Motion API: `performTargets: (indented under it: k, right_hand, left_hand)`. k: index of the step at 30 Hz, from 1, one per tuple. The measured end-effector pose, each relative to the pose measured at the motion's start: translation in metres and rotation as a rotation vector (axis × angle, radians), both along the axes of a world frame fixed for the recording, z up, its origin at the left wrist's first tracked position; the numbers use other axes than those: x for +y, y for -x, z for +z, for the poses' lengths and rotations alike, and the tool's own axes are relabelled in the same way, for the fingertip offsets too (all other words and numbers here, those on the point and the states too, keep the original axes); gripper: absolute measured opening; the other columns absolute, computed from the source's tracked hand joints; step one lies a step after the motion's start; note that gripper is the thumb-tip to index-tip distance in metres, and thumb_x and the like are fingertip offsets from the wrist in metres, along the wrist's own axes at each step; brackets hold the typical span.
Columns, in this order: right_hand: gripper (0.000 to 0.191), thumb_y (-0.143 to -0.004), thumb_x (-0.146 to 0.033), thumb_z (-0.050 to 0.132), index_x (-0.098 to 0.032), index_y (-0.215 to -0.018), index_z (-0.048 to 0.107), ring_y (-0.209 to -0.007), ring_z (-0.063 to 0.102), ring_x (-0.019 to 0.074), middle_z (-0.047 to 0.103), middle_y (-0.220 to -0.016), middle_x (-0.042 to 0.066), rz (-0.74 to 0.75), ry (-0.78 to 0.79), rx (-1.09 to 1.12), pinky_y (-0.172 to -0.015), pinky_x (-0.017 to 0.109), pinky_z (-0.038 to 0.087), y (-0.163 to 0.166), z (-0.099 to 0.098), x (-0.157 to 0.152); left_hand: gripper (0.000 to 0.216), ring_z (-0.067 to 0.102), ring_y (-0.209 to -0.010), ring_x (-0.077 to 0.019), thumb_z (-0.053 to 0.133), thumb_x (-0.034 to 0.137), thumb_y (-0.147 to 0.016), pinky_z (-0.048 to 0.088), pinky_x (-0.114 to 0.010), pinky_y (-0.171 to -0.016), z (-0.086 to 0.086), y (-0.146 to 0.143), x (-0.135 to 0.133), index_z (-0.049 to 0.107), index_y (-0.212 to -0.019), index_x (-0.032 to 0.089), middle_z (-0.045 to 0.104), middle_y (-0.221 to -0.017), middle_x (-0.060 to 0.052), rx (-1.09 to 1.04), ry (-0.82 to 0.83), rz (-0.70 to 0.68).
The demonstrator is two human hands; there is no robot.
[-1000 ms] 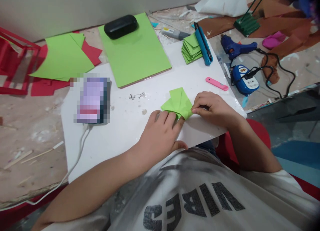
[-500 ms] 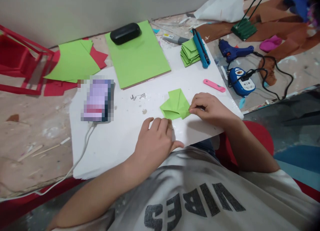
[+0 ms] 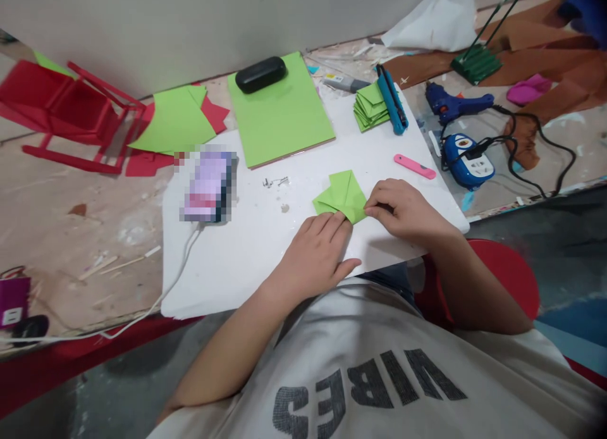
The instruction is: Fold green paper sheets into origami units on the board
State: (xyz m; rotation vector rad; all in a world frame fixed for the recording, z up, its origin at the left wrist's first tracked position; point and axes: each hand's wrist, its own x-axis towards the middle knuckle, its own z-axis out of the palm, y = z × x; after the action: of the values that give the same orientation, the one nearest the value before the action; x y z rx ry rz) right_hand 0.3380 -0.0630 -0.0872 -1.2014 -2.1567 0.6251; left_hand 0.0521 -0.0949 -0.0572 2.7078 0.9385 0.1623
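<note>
A partly folded piece of green paper [image 3: 345, 189] lies on the white board [image 3: 227, 255] in front of me. My left hand [image 3: 318, 252] rests flat with its fingers stretched over the paper's near edge and the thumb apart. At the paper's right corner, my right hand [image 3: 401, 211] pinches the edge between thumb and forefinger. A pink cutter [image 3: 414, 166] lies just beyond my right hand. Farther back, a stack of folded green papers [image 3: 367, 110] sits beside a teal cutter [image 3: 391, 100].
Large green sheets [image 3: 284, 123] carry a black case [image 3: 260, 74]. A phone [image 3: 208, 186] with a white cable is at left, near a red miniature rocking chair [image 3: 80, 110]. A blue glue gun [image 3: 458, 102] and a blue power socket [image 3: 468, 160] with cords are at right.
My left hand has moved forward onto the paper's near edge, its fingers flattening over it. My right hand keeps its pinch. The whole view has shifted, showing more of the left side.
</note>
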Motion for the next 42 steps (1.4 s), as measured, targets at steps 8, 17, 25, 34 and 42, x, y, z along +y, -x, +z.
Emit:
performTargets:
  k: [8,17,25,34,42]
  right_hand:
    - [0.021,-0.114,-0.027,0.069,-0.023,-0.096,0.078,-0.096,0.071,0.0294,0.083,-0.099,0.01,0.012,-0.05,-0.057,-0.088,0.046,0.048,0.0,-0.004,-0.001]
    - [0.029,-0.12,-0.025,0.063,-0.018,-0.126,0.09,-0.106,0.075,0.0324,0.086,-0.116,0.015,0.009,-0.207,-0.196,-0.093,0.047,0.055,0.003,-0.002,-0.005]
    - [0.049,-0.115,-0.006,0.057,-0.018,-0.155,0.082,-0.16,0.066,0.0376,0.079,-0.167,0.013,0.116,-0.332,-0.472,-0.109,0.051,0.052,0.009,0.001,-0.015]
    - [0.053,-0.113,-0.007,0.056,-0.002,-0.161,0.076,-0.16,0.068,0.0421,0.073,-0.171,0.025,0.105,-0.298,-0.646,-0.11,0.052,0.052,0.028,0.009,-0.031]
    - [0.051,-0.119,-0.013,0.051,-0.007,-0.164,0.075,-0.161,0.07,0.0369,0.075,-0.17,0.019,0.003,-0.173,-0.518,-0.116,0.051,0.054,0.036,0.008,-0.034]
  left_hand:
    - [0.069,0.067,-0.144,-0.0464,0.067,0.065,-0.115,0.056,-0.063,-0.121,-0.009,0.002,0.002,0.069,-0.157,0.011,0.066,-0.171,-0.03,-0.063,0.024,0.137]
    - [0.06,0.063,-0.139,-0.0475,0.078,0.067,-0.108,0.056,-0.065,-0.113,0.0,-0.009,0.001,0.076,-0.146,0.021,0.053,-0.19,-0.022,0.071,0.043,0.27]
    - [0.064,0.065,-0.139,-0.0487,0.077,0.072,-0.107,0.056,-0.068,-0.113,0.003,-0.015,0.005,0.075,-0.143,0.018,0.043,-0.197,-0.023,0.187,0.073,0.281]
    - [0.083,0.076,-0.143,-0.0473,0.078,0.063,-0.11,0.062,-0.056,-0.112,0.031,-0.015,0.026,0.056,-0.172,0.012,0.04,-0.196,-0.031,0.351,0.167,0.182]
    - [0.064,0.081,-0.129,-0.0421,0.071,0.054,-0.118,0.059,-0.055,-0.114,0.032,0.002,0.079,0.067,-0.171,0.018,0.073,-0.157,-0.024,0.387,-0.099,-0.072]
